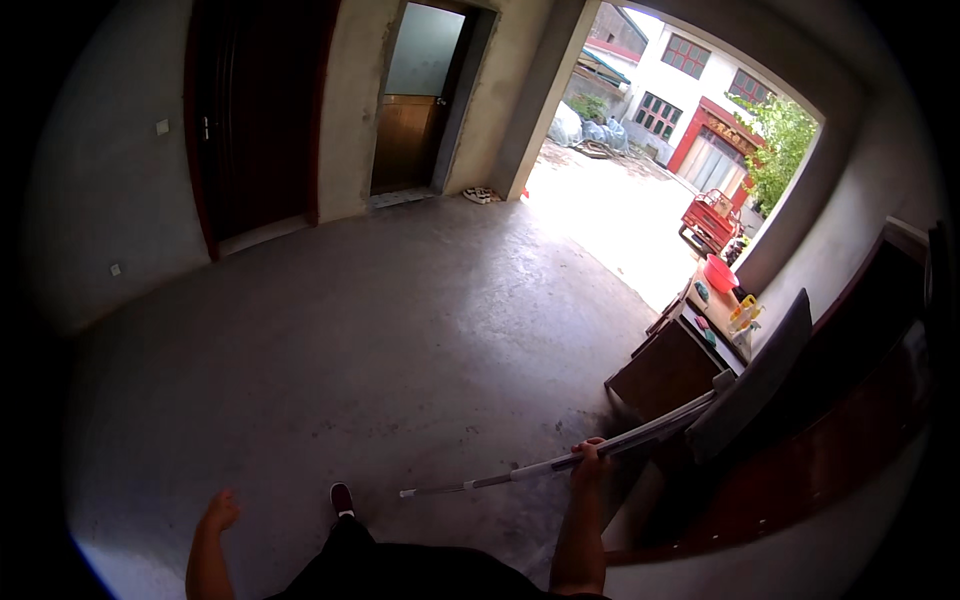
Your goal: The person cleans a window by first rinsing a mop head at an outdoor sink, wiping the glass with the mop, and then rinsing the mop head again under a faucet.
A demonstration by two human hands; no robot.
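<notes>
Flat mop (660, 426), by the look of its broad grey head, is held aslant by the right hand (589, 452), whose fingers are closed around the long pale handle; the head lies up to the right of the grip, and the thin tip runs out to its left.

Far ahead and right of the grip stands a white house (650, 80) with red-framed windows. Grey concrete floor (380, 340) spreads ahead and left of it. Straight beyond, a wide doorway (548, 90) opens outside. Far ahead-left are a dark panelled door (260, 120) and, closer to the doorway, a half-frosted door (410, 130). Polished reddish-brown furniture (850, 450) lies right of the grip.

Outside, ahead-right, sits a red cargo tricycle (710, 222); beyond it, a red sign band (728, 128) on the house bears a row of pale characters, too small to read with confidence. Nearer, ahead-right of the grip, a dark-sided desk (665, 375) carries a red basin (720, 273) and a yellow bottle (743, 312), any label on it indistinct.

Well left of the grip are a dark red shoe (341, 497) and, farther over, the left hand (222, 510), empty, fingers loosely bent. Farthest left, ahead, is a pale wall switch (162, 127).
</notes>
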